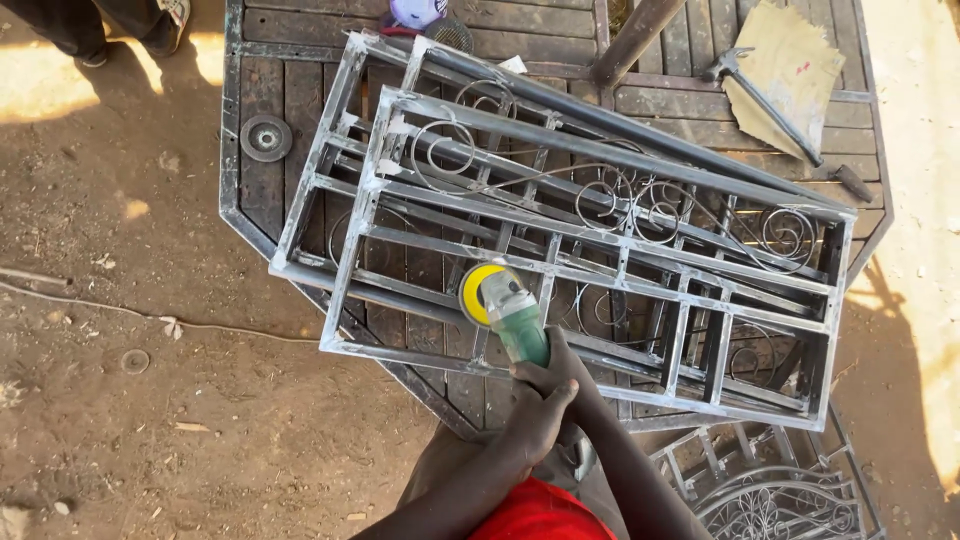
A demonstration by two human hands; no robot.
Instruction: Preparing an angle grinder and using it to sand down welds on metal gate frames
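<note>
An angle grinder (512, 312) with a green body and a yellow guard rests against a bar of a grey metal grille frame (640, 245) with scrollwork, stacked on a second frame. My left hand (540, 415) comes in from the lower left and is wrapped around the grinder's rear end. My right hand (563, 358) reaches in from the lower right and grips the grinder body just behind the green part; its fingers are mostly hidden.
The frames lie on a rusty metal panel (300, 100) on dirt ground. On it are a loose disc (265, 137), a hammer (780, 115) on cardboard (795, 55) and a pipe (635, 40). Another person's feet (150, 25) stand top left. An ornate grille (780, 495) lies bottom right.
</note>
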